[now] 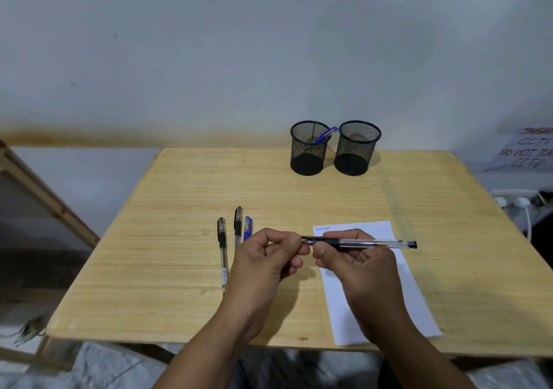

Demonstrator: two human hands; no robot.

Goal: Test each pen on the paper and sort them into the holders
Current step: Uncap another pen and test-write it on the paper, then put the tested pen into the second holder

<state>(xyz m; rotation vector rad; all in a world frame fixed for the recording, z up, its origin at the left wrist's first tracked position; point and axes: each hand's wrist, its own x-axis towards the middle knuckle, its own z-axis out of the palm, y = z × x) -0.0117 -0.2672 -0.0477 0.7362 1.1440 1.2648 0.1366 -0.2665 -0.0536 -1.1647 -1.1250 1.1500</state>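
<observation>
A clear black-ink pen [371, 243] lies level above the table. My right hand [356, 266] grips its barrel near the black grip, and my left hand [269, 257] pinches its cap end. Under my right hand is a white paper [413, 284] with a short scribble at its top. Left of my hands, two black pens [222, 248] [238, 224] and a blue pen [247, 227] lie on the table. At the back stand two black mesh holders: the left holder [308, 155] has a blue pen [326, 134] leaning in it, and no pen shows in the right holder [354, 155].
The wooden table [179, 269] stands against a pale wall. A wooden frame [45, 197] leans at the left. At the right are a printed sign [529, 149] and a white power strip with cables [517, 201].
</observation>
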